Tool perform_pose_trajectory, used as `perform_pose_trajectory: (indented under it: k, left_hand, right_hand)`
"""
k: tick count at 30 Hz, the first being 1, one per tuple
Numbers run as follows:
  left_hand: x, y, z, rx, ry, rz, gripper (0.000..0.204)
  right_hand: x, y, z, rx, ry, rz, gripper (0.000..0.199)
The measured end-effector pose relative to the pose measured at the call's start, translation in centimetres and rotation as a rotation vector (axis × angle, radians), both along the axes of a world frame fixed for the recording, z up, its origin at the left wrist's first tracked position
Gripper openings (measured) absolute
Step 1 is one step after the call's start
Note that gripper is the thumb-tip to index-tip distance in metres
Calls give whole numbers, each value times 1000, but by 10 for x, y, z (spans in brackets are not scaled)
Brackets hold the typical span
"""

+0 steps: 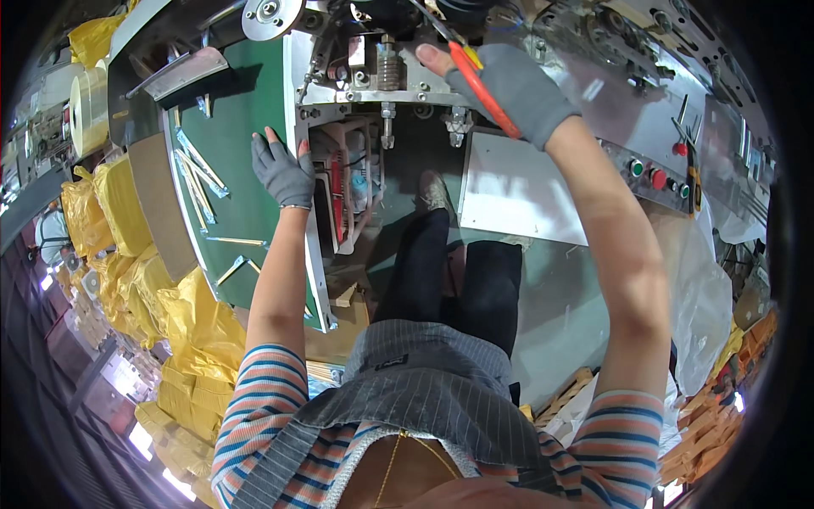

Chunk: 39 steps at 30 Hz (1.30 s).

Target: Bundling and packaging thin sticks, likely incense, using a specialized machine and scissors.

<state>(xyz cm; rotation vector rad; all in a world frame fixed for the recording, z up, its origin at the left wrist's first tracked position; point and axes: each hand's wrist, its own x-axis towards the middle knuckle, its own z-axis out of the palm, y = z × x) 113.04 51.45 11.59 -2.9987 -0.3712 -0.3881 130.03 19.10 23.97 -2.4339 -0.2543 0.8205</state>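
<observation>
The right hand, in a grey fingerless glove, has its grip closed around a red-handled tool, probably a screwdriver or pliers; the handle runs slantwise across the palm and its working end points up into the machine head, where a knurled brass fitting sits among bolts and brackets. The tip itself is lost in the clutter of wires, so what it bears on cannot be told. The left hand, gloved the same way, holds nothing: its fingers are spread and pressed flat near the white edge of the green conveyor plate, just beside the open cavity with red and white parts. That braced palm looks like the steadying point. To do this well, it seems wise to keep the left hand planted and clear of the opening, hold the tool in line with the fitting so it does not slip toward the wiring, and apply force from the wrist in small amounts, since the arm is stretched far forward. Farther out, thin metal strips lie on the green plate, a control panel with green and red buttons sits to the right past a pale sheet-metal cover, and the person's dark trouser legs stand below the machine. Yellow wrapped bundles are piled along the left, with a roll of clear film above them.
</observation>
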Motion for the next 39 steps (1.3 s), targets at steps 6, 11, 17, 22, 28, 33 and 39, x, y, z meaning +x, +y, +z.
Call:
perform_pose_trajectory:
  k: [6, 11, 17, 22, 28, 33, 39]
  left_hand:
    - [-1, 1, -1, -8, -9, -2, 67]
    - [0, -1, -1, -27, -17, -5, 66]
    - [0, -1, 0, -19, -22, -15, 66]
    - [0, 0, -2, -28, -29, -11, 68]
    - [-1, 2, -3, -4, -28, -19, 67]
    - [0, 0, -3, -3, -25, -24, 67]
    - [0, -1, -2, 4, -32, -17, 65]
  right_hand:
    - [-10, -6, -4, 109, 26, -111, 99]
    - [-4, 0, -6, 26, 78, -29, 99]
    - [5, 3, -23, 35, 133, -12, 99]
    - [4, -1, -10, 10, 61, -4, 97]
    - [4, -2, -1, 9, 4, 31, 97]
    - [6, -1, -16, 23, 54, -6, 98]
    - [5, -2, -17, 16, 55, -12, 101]
